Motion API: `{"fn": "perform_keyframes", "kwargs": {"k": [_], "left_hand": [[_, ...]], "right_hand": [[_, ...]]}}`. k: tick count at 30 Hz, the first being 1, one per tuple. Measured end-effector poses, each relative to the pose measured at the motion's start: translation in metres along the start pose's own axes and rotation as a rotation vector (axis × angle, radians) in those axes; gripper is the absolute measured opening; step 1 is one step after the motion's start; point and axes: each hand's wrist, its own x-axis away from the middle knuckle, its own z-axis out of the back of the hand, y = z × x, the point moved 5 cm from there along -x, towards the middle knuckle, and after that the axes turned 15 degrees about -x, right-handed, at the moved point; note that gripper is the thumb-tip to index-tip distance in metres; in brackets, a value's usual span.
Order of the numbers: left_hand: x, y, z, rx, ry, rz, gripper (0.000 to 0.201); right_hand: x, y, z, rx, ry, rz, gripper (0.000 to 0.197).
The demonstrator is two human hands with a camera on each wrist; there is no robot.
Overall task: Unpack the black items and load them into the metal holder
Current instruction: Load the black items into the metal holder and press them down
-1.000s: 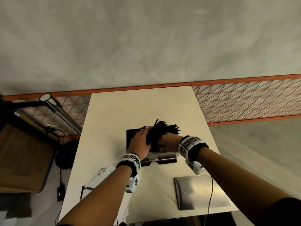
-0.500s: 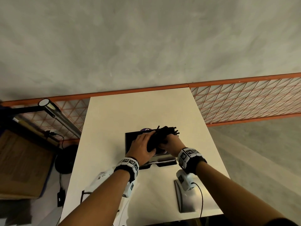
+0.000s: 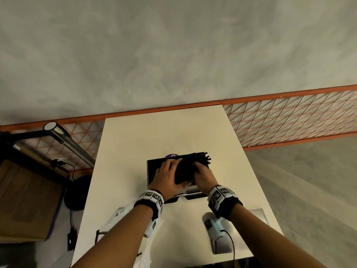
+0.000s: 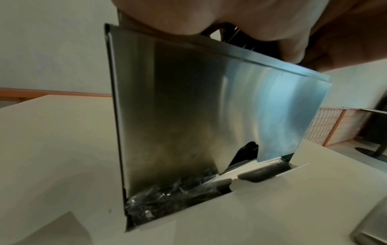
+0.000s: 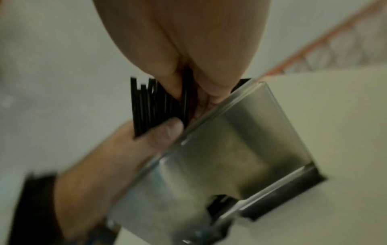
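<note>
Both hands are at the open top of the metal holder (image 3: 152,172), which stands upright on the white table (image 3: 173,132). A bundle of thin black sticks (image 3: 190,167) lies across the holder's mouth, its far ends fanning unevenly past the rim. The left hand (image 3: 166,176) has its fingers curled over the near side of the bundle, and the right hand (image 3: 203,176) pinches the sticks between thumb and fingertips, as the right wrist view confirms despite its blur. Crumpled clear wrapping (image 4: 167,197) lies at the foot of the holder, and through the cutout low in the front panel something black shows inside; whether that is sticks already loaded I cannot tell, the view being dark. A second steel piece (image 3: 257,215) lies flat near the table's front edge, apart from the work. Judgement on handling: the sticks look light, stiff and smooth, loose against one another, so they will likely splay or slip out singly if gripped only at one end. A hold round the middle of the bundle with both hands, ends squared first, should serve best for lowering it in. The holder appears light sheet metal and may shift if pressed sideways.
</note>
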Motion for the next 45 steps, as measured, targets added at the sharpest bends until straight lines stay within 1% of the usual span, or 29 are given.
{"fn": "perform_keyframes", "kwargs": {"k": [3, 6, 8, 10, 11, 14, 17, 19, 20, 22, 23, 24, 25, 26, 27, 29, 31, 33, 36, 39, 41, 43, 45], "left_hand": [[-0.001, 0.001, 0.001, 0.019, 0.03, 0.013, 0.088], [-0.002, 0.0, 0.001, 0.005, 0.019, 0.013, 0.085], [-0.002, -0.001, -0.002, -0.03, 0.003, -0.008, 0.077], [-0.001, -0.003, -0.002, -0.061, 0.003, -0.014, 0.071], [-0.001, -0.003, -0.002, -0.072, 0.007, -0.013, 0.07], [-0.001, -0.002, -0.002, -0.118, 0.017, -0.026, 0.075], [-0.002, -0.002, -0.004, -0.147, 0.009, -0.04, 0.078], [-0.003, 0.0, -0.006, -0.162, -0.014, -0.057, 0.082], [-0.005, 0.003, -0.007, -0.168, -0.029, -0.072, 0.085], [-0.008, 0.012, -0.009, -0.171, -0.054, -0.122, 0.089], [-0.01, 0.017, -0.009, -0.167, -0.055, -0.15, 0.087], [-0.012, 0.021, -0.01, -0.156, -0.05, -0.165, 0.082], [-0.013, 0.023, -0.009, -0.134, -0.045, -0.158, 0.077], [-0.014, 0.024, -0.008, -0.104, -0.042, -0.134, 0.077], [-0.014, 0.023, -0.008, -0.073, -0.04, -0.106, 0.081], [-0.012, 0.016, -0.006, -0.033, -0.022, -0.073, 0.092], [-0.009, 0.004, -0.005, -0.02, -0.001, -0.058, 0.101], [-0.006, -0.01, -0.003, -0.004, -0.001, -0.036, 0.108], [-0.005, -0.02, -0.006, -0.018, -0.034, -0.012, 0.116], [-0.006, -0.019, -0.014, -0.087, -0.075, 0.0, 0.122], [-0.007, -0.017, -0.017, -0.14, -0.109, -0.004, 0.12], [-0.006, -0.014, -0.016, -0.186, -0.145, -0.037, 0.11], [-0.003, -0.01, -0.013, -0.213, -0.168, -0.089, 0.096]], "right_hand": [[-0.006, 0.0, 0.001, -0.105, 0.045, -0.04, 0.031], [-0.003, 0.0, -0.005, -0.088, 0.051, -0.038, 0.029], [0.0, 0.001, -0.01, -0.049, 0.01, -0.029, 0.028], [0.003, -0.002, -0.013, 0.024, -0.014, 0.043, 0.024], [0.003, -0.004, -0.012, 0.056, 0.003, 0.09, 0.021], [0.005, -0.012, 0.008, 0.11, 0.162, 0.178, 0.015], [0.002, -0.014, 0.035, 0.073, 0.335, 0.231, 0.015], [-0.007, -0.014, 0.051, 0.036, 0.423, 0.209, 0.021], [-0.014, -0.013, 0.057, 0.02, 0.436, 0.156, 0.028], [-0.027, -0.007, 0.058, -0.028, 0.384, -0.013, 0.044], [-0.032, -0.004, 0.055, -0.034, 0.332, -0.077, 0.048], [-0.036, -0.003, 0.049, 0.017, 0.255, -0.105, 0.047], [-0.036, -0.006, 0.04, 0.082, 0.169, -0.101, 0.043], [-0.034, -0.009, 0.032, 0.126, 0.107, -0.09, 0.037], [-0.033, -0.011, 0.024, 0.146, 0.074, -0.065, 0.034], [-0.026, -0.014, 0.015, 0.1, 0.09, -0.049, 0.036], [-0.023, -0.01, 0.013, 0.045, 0.152, -0.037, 0.047], [-0.02, -0.004, 0.011, 0.075, 0.152, -0.009, 0.053], [-0.017, 0.0, 0.005, 0.122, 0.129, 0.062, 0.053], [-0.012, -0.004, -0.004, 0.086, 0.113, 0.102, 0.052], [-0.013, -0.005, -0.005, 0.025, 0.154, 0.056, 0.049], [-0.014, -0.003, -0.005, 0.028, 0.166, 0.028, 0.044], [-0.014, -0.003, -0.009, 0.127, 0.135, 0.088, 0.038]]}}
